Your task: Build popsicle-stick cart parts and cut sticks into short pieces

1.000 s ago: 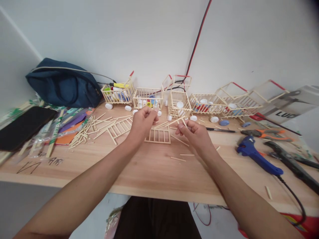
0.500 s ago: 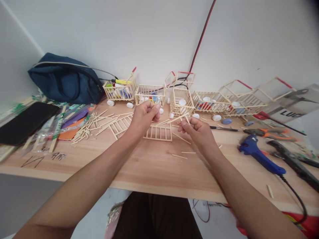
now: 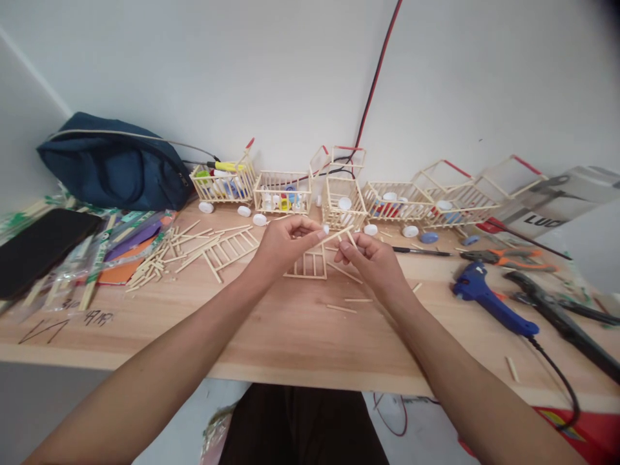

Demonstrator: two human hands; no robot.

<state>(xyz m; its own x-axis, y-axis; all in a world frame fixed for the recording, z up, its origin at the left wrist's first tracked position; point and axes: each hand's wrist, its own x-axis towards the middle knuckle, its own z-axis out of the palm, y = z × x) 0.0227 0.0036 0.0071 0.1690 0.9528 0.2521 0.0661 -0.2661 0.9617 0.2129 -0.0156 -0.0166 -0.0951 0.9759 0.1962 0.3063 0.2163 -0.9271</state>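
My left hand [image 3: 290, 244] is closed in a pinch at the left end of a thin wooden stick [image 3: 337, 235], above the table. In my right hand [image 3: 368, 256], thumb and fingers pinch a short wooden stick [image 3: 351, 240] that meets the longer one at an angle; whether they are joined I cannot tell. Beneath the left hand lies a ladder-like stick frame [image 3: 310, 276], partly hidden by it. A second ladder-like frame [image 3: 231, 252] rests to the left. Loose sticks [image 3: 341, 309] lie in front of the hands.
Several miniature stick shopping carts [image 3: 290, 201] line the wall. A heap of sticks [image 3: 154, 263], a phone [image 3: 46, 248] and a blue bag [image 3: 116, 165] are at left. At right lie a blue glue gun [image 3: 494, 300], orange-handled pliers [image 3: 508, 258] and a black-handled tool [image 3: 562, 316].
My left hand has come down and right to the stick by my right hand; before, the two hands were apart. The whole view has shifted slightly.
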